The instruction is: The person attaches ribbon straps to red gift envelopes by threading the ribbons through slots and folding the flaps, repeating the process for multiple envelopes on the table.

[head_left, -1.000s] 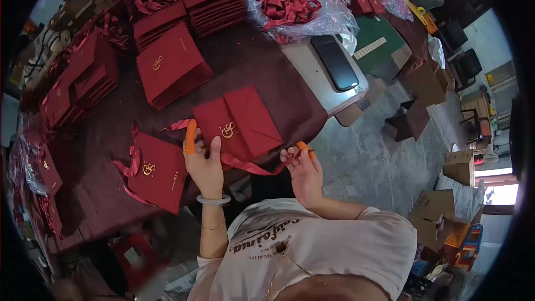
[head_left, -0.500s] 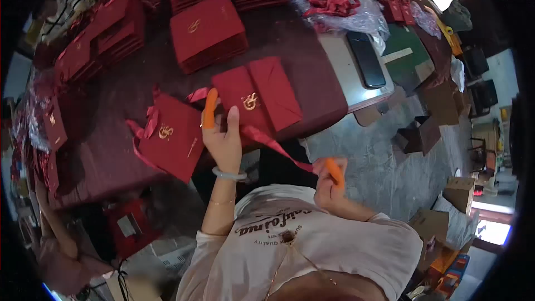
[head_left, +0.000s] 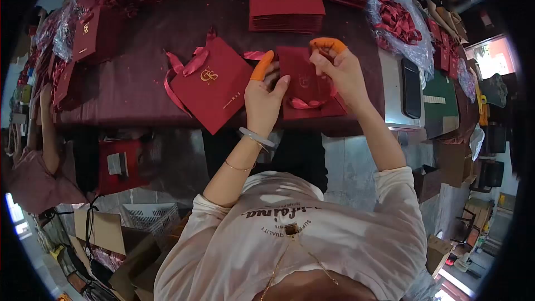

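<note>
A red paper bag (head_left: 298, 81) with a gold emblem lies at the table's front edge between my hands. My left hand (head_left: 264, 100), an orange cover on its index finger, is closed on the bag's left edge. My right hand (head_left: 343, 75), also with orange finger covering, is over the bag's right side, thumb and fingers pinched together. A red ribbon (head_left: 305, 103) loops across the bag's lower part and runs up toward that hand; its held end is hidden. Left of my hands lies another red bag (head_left: 214, 89) with a ribbon bow (head_left: 192, 64).
Stacks of red bags (head_left: 285, 3) stand at the back. To the right are a plastic bag of ribbons (head_left: 398, 19), a black phone (head_left: 411, 89) and a green mat (head_left: 440, 97). One person (head_left: 42, 161) sits at left; another (head_left: 437, 0) is at the far right.
My right hand has moved from below the table edge up over the bag, bringing the ribbon with it. The ribbon, stretched before, now lies in a loop. The view has shifted.
</note>
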A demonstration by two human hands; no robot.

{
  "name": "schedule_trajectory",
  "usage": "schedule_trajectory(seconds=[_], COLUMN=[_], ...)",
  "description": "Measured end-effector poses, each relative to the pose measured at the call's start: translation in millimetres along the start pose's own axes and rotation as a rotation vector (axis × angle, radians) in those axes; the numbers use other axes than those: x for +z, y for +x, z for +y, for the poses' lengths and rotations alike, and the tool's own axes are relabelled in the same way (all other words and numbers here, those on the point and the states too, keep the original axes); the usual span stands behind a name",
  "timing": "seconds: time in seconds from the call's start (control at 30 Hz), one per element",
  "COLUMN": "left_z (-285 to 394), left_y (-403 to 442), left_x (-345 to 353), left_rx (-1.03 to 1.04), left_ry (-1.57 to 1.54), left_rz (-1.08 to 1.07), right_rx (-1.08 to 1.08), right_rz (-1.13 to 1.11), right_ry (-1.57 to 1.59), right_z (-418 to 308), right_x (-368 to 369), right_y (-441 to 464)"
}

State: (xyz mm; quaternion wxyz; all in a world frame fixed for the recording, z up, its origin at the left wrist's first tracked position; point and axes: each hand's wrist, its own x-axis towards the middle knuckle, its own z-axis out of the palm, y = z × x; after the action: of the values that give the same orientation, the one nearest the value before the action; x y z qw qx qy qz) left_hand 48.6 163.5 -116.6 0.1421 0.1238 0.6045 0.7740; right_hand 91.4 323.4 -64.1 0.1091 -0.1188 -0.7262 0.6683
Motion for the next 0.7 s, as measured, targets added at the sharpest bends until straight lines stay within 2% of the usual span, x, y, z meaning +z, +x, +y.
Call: schedule_trajectory(seconds=[0.03, 0.1, 0.23, 0.3, 0.33, 0.4, 0.53, 0.63, 0.7], left_z=[2.4, 5.8, 2.7, 5.3, 6.8, 5.0, 2.7, 6.7, 5.3], left_y=[0.3, 1.5, 2.9, 1.3, 0.5, 0.6, 2.1, 1.1, 1.3], left_x=[-0.5, -0.5, -4.3, -3.7, -2.7, -1.5, 0.4, 0.3, 0.5], left_rx=[-0.013, -0.036, -0.051, -0.063, -0.074, -0.062, -0.027, -0.082, -0.070], left_ry=[0.018, -0.010, -0.067, -0.063, -0.059, -0.062, -0.078, -0.141, -0.150], left_rz=[-0.021, -0.024, -0.046, -0.032, -0.017, -0.003, -0.004, -0.017, -0.018], right_rx=[0.001, 0.021, -0.024, -0.197, -0.200, -0.028, 0.032, 0.004, -0.192], right_rz=[-0.004, -0.009, -0.060, -0.019, -0.019, -0.043, -0.043, -0.039, -0.028], right_ry=[0.002, -0.218, -0.129, -0.223, -0.227, 0.071, 0.006, -0.098, -0.460], right_z=[0.0, 1.4, 14.3, 17.0, 14.4, 7.3, 10.0, 12.7, 15.3], right_x=[2.7, 6.4, -0.3, 1.7, 2.9, 7.7, -0.3, 1.8, 3.5], right_y=[1.7, 5.0, 10.3, 13.3, 11.6, 5.2, 9.6, 10.0, 11.8])
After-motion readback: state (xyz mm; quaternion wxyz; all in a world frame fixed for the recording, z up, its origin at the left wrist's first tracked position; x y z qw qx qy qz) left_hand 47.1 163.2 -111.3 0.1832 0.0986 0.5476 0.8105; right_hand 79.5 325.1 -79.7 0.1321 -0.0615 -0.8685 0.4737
